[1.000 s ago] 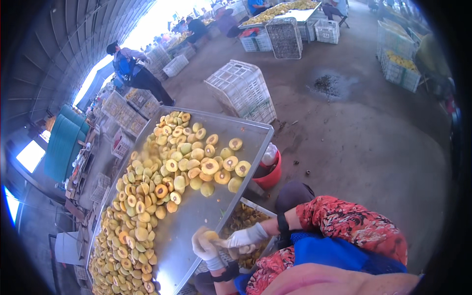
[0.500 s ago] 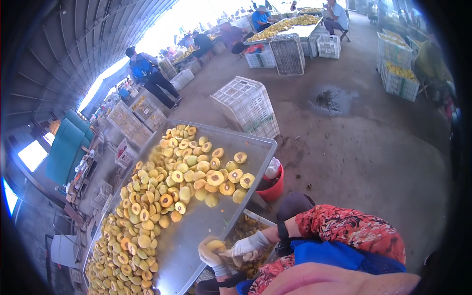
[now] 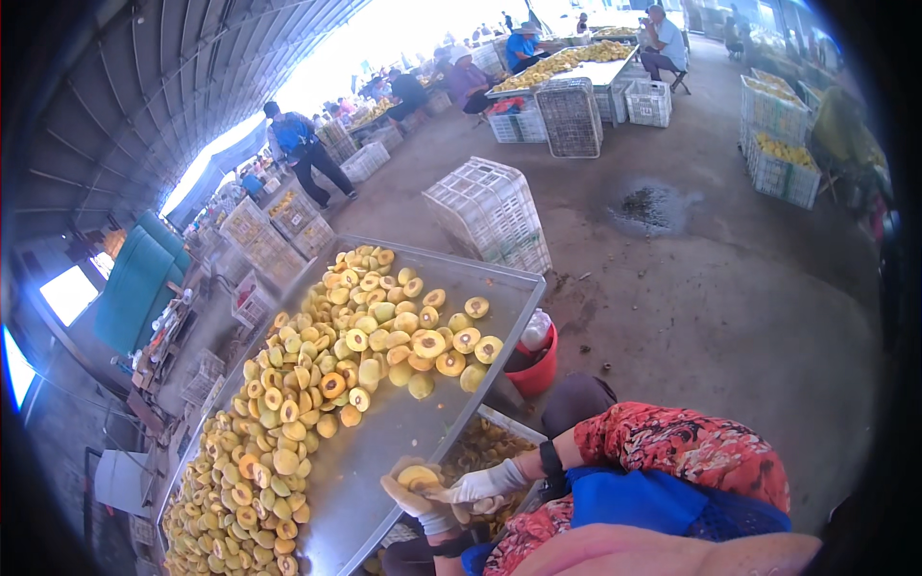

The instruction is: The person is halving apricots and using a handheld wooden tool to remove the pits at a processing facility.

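My left hand (image 3: 411, 494), in a pale glove, holds a yellow peach half (image 3: 420, 476) with its cut face up, at the near edge of the metal table. My right hand (image 3: 488, 483), also gloved, has its fingers closed and reaches against that peach half. Whatever it grips, perhaps a small tool, is too small to make out. Left of my hands, a large heap of halved yellow peaches (image 3: 288, 422) covers much of the metal table (image 3: 375, 446), several with brown centres showing. Below my hands is a crate of brownish-yellow pieces (image 3: 490, 449).
Past the table's right corner stands a red bucket (image 3: 535, 370) with a clear plastic item in it. A white plastic crate (image 3: 490, 213) sits beyond the table. Farther off, people sit at another fruit-laden table (image 3: 605, 72). A person (image 3: 305, 149) stands at far left near stacked crates.
The view has shifted slightly. The peach half in my left hand now shows its cut face more, and the left fingers look more spread around it. My right hand stays beside it.
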Demonstrator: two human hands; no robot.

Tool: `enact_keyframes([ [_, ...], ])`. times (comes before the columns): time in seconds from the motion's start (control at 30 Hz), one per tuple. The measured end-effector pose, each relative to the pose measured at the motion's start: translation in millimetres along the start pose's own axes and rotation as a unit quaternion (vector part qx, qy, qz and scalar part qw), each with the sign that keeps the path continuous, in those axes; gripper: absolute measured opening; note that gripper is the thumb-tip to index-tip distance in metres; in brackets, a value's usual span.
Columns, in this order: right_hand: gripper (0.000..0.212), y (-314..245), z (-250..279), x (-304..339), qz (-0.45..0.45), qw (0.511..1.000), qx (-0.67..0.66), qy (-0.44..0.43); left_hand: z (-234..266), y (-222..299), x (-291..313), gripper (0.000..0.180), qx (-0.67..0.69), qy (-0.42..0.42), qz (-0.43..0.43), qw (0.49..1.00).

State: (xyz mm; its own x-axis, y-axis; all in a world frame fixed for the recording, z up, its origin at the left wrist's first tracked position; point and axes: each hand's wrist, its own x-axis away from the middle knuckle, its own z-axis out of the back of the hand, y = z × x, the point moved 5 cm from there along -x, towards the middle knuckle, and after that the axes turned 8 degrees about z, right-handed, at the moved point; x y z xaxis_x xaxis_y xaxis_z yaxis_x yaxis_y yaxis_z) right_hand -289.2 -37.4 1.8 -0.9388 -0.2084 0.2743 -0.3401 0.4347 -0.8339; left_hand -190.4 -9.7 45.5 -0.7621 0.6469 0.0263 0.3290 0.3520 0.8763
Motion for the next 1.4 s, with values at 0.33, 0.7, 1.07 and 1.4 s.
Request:
enact_keyframes([
  [0.33, 0.059, -1.8, 12.0, -3.1, 0.19, 0.882, 0.414, 0.119, 23.8, -20.6, 1.4, 0.052, 0.177, -0.011, 0.169, 0.97],
  [0.7, 0.064, 34.5, 60.7, 9.1, -0.071, 0.911, 0.356, 0.198, 194.6, 87.2, 32.1, 0.042, -0.116, 0.374, -0.122, 0.912],
  [1.07, 0.061, -3.4, 73.3, 20.1, -0.057, 0.926, 0.28, 0.247, 248.8, 91.1, 52.9, 0.035, -0.207, 0.369, -0.072, 0.903],
  [1.4, 0.054, 9.0, 20.6, 23.5, -0.06, 0.957, -0.236, -0.159, 60.9, -5.1, 36.9, 0.035, -0.377, -0.124, -0.014, 0.918],
])
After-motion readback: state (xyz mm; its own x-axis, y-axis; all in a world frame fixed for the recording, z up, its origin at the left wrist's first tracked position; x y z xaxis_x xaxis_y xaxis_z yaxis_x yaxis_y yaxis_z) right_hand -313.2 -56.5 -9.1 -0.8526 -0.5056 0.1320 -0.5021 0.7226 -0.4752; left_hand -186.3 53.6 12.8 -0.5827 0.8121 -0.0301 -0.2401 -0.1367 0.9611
